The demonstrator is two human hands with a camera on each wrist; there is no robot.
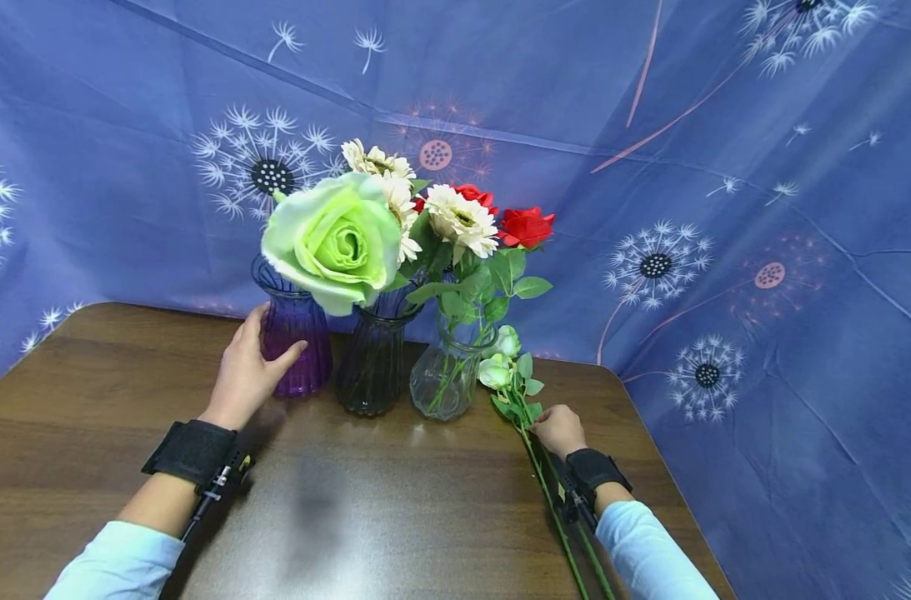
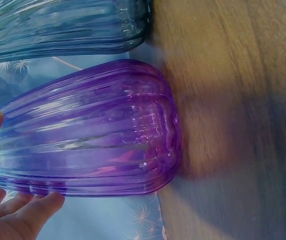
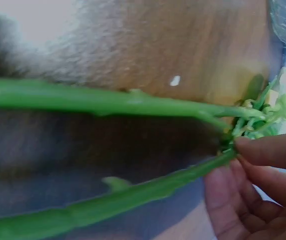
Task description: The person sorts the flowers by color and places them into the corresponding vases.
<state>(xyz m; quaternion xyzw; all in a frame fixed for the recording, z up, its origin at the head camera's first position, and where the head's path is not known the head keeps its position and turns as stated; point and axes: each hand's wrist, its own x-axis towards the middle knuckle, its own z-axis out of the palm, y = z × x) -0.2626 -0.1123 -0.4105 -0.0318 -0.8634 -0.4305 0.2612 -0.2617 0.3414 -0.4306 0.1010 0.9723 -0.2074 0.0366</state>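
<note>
1. Head view: I find the pale roses (image 1: 495, 372) lying on the table (image 1: 312, 517) at five o'clock, heads just beside the clear vase (image 1: 442, 387) at six.
2. My worry is a lopsided lift: the right-wrist view suggests the fingertips catch only the lower stem (image 3: 143, 195), so the upper stem (image 3: 92, 98) could trail or snag its leaves. A careless sideways pull might knock the clear vase.
3. My right hand (image 1: 560, 429), between four and five, has thumb and finger pinched together on that lower stem.
4. My left hand (image 1: 247, 371), between eight and nine, is spread wide, thumb and fingers gripping opposite sides of the purple vase (image 1: 309, 333). A hard nudge there could bump the neighbouring dark vase (image 1: 370, 371) at eight.
</note>
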